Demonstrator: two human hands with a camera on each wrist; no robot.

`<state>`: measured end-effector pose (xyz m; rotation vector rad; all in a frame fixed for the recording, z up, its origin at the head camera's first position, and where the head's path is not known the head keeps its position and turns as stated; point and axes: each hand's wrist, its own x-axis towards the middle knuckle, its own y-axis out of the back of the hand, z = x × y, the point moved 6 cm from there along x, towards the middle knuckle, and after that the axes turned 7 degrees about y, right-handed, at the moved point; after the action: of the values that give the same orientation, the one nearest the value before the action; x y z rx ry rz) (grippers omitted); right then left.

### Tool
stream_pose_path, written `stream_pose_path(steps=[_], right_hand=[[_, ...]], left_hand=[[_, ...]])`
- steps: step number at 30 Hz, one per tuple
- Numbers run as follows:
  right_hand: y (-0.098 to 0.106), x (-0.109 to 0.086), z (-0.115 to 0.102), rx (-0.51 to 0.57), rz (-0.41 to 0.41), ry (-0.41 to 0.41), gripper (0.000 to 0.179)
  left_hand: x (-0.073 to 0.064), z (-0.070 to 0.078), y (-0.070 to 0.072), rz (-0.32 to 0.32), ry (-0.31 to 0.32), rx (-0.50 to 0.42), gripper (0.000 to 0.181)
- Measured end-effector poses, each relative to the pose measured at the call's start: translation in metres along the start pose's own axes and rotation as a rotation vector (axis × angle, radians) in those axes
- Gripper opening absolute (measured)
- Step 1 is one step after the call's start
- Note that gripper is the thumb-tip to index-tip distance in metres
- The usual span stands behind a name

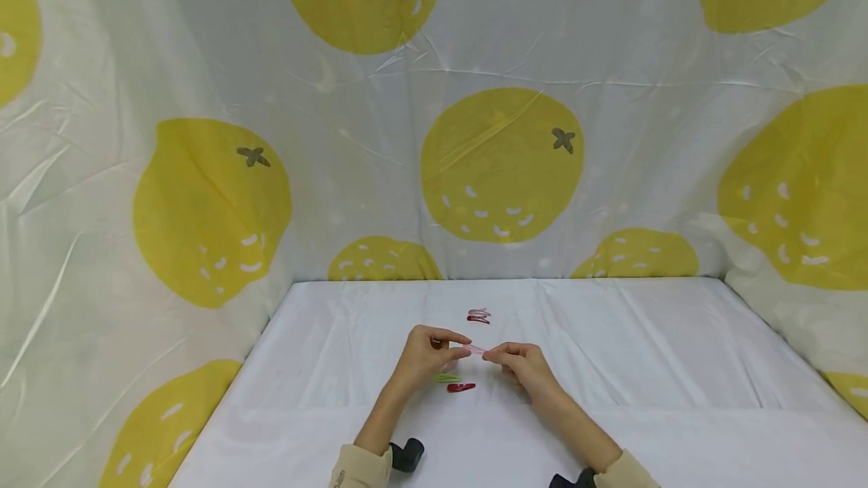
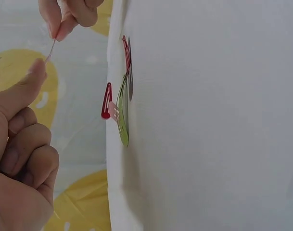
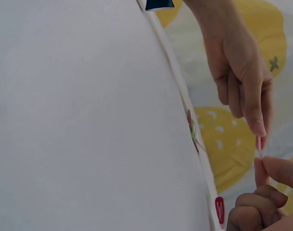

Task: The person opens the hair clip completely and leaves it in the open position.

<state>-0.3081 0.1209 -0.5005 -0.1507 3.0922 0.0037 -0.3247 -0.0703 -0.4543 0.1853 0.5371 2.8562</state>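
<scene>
A thin pink snap hair clip (image 1: pixel 476 349) is stretched between my two hands above the table. My left hand (image 1: pixel 422 358) pinches its left end between thumb and index finger. The other end is pinched by my right hand (image 1: pixel 532 373) with thumb and fingertips; in the right wrist view the pink clip (image 3: pixel 260 146) is mostly hidden by fingers. Just below the hands on the cloth lie a green hair clip (image 1: pixel 447 378) and a red hair clip (image 1: pixel 461 388). A pale pink piece (image 2: pixel 113 110) shows beside the green clip (image 2: pixel 122 126) in the left wrist view.
Farther back on the white cloth-covered table (image 1: pixel 651 345) lie a pink clip (image 1: pixel 478 312) and another red clip (image 1: pixel 478 320), close together. A lemon-print curtain (image 1: pixel 502 164) stands behind and along the sides. Black straps with camera mounts (image 1: pixel 408 455) sit on the wrists.
</scene>
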Motion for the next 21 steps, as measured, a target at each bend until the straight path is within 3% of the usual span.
stream_pose_path(steps=[8,16,21], right_hand=[[0.002,0.001,-0.002,-0.06,-0.011,0.067,0.028],[0.004,0.001,-0.011,-0.116,0.067,0.187,0.022],[0.007,0.0,-0.017,-0.155,0.077,0.292,0.018]], left_hand=[[0.0,0.002,0.001,0.019,-0.055,-0.043,0.009],[0.0,0.0,0.0,-0.034,-0.029,-0.117,0.014],[0.0,0.0,-0.003,0.004,-0.016,-0.094,0.014]])
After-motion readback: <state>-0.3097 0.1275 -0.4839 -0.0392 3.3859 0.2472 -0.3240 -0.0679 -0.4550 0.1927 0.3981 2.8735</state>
